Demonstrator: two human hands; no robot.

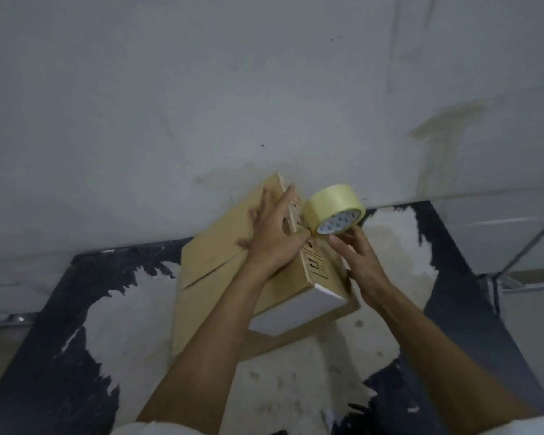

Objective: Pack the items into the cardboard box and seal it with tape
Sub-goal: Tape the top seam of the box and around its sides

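Two hands working: your left hand (272,237) is pressing flat on the cardboard box (214,262) at the tabletop's (437,309) far edge; your right hand (358,255) is pinching the tape roll (330,208) beside it. Risk: tape wrinkling or lifting if the box shifts.

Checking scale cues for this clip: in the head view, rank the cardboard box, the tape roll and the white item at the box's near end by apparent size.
1. cardboard box, clearly largest.
2. white item at its near end; only part of it shows.
3. tape roll, smallest, though it is farther from the camera than the white item, so that gap is unsure.
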